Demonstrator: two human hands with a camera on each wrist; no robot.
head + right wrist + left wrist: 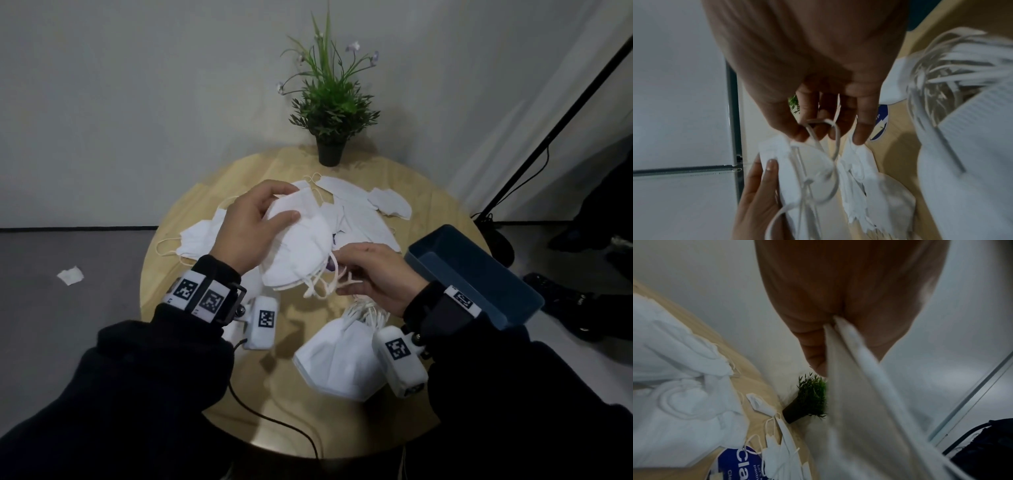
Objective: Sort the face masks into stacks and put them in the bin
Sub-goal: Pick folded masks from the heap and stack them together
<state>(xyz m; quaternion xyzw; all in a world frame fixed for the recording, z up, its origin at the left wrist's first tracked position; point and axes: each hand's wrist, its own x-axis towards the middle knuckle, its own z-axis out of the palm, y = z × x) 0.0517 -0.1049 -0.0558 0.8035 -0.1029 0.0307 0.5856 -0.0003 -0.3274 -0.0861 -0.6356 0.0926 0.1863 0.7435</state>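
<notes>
My left hand point(284, 205) grips a small stack of white folded face masks point(294, 246) above the middle of the round table; in the left wrist view the mask edges point(859, 386) run out of the palm of my left hand point(828, 331). My right hand point(346, 274) pinches the ear loops point(322, 284) hanging at the stack's near end. The right wrist view shows my right hand point(824, 128) with its fingers curled around those loops point(836, 146), and the held masks point(807, 170) just beyond. A blue bin point(472, 274) stands at the table's right edge.
A sorted stack of masks point(342, 356) lies near the front of the wooden table point(178, 274). Loose masks point(359, 205) are piled at the back and left. A potted plant point(330, 102) stands at the far edge. A black stand leans at the right.
</notes>
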